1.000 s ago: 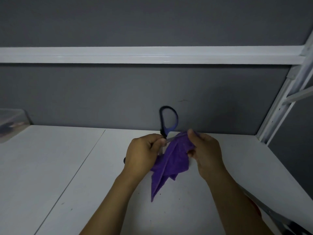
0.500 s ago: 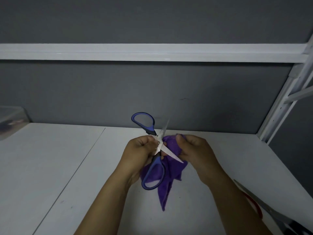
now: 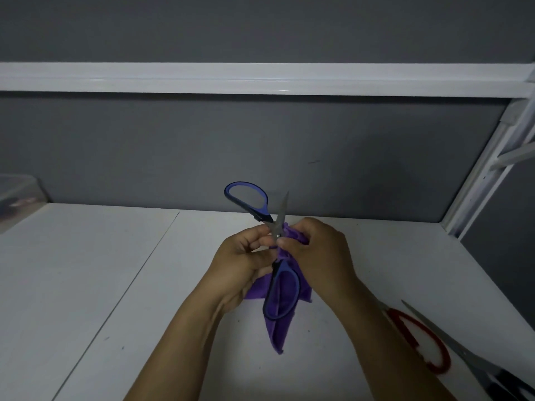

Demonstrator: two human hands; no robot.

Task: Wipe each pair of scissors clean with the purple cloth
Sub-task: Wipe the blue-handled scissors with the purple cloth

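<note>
Head view, mid pic: you hold the scissors [image 3: 277,227] up over the table [image 3: 86,285], just under the grey wall.

What changed: a sec ago they were shut, one loop up, w/ the cloth [image 3: 279,331] over the blade. Half a sec ago you swung them open into an X & both blades showed. Now they're still open, but only one blade shows. The other has gone into the cloth bunched in your R hand [image 3: 321,250]. So I think you've moved on to the inside faces, one blade at a time. This pair isn't done yet. The red pair [image 3: 401,317] lies on the table at the lower right of the pic, so there's more to wipe.

Fingers: L hand [image 3: 240,267] pinches the scissors near the screw, thumb & fingers curled in. R hand fingers are curled tight round the cloth. The hidden blade is prob inside that bunch, but I can't see it.

Which way they point: the bare blade runs nearly straight up, tip at the top, leaning a bit right. Its loop hangs down below your hands, in front of the cloth tail. So that half's long line is up-down. The other half crosses it: loop up & left, blade down & right into your R hand. The cloth tail hangs to a point toward the bottom of the pic.
</note>
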